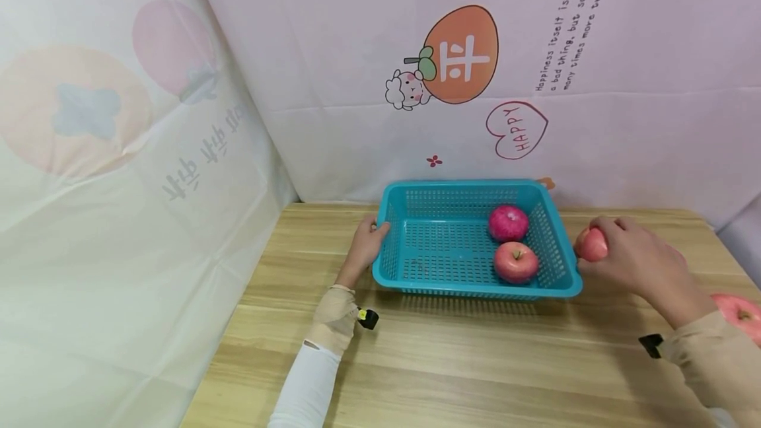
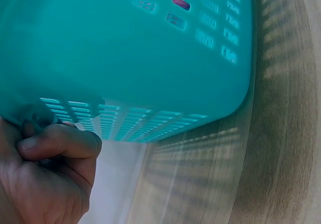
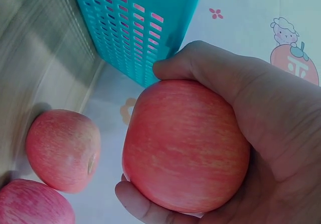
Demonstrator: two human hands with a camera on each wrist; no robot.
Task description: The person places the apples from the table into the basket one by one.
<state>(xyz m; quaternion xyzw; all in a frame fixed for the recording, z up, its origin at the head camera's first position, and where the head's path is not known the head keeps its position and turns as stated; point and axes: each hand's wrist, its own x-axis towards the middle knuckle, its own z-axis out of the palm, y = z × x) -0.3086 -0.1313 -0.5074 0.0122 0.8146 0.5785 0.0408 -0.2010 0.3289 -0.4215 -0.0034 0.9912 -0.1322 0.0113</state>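
Observation:
A blue plastic basket with perforated walls stands on the wooden table. On its left rim my left hand grips, thumb over the edge; the left wrist view shows that hand with curled fingers at the basket's side. Inside, at the right end, lie a deep pink apple and a lighter red apple. Just outside the right wall my right hand holds a red apple. In the right wrist view the thumb and fingers wrap around that apple.
Another apple lies on the table at the far right, partly behind the sleeve. Two apples, one red and one pinker, sit beyond the right hand. A printed cloth hangs behind the wooden table.

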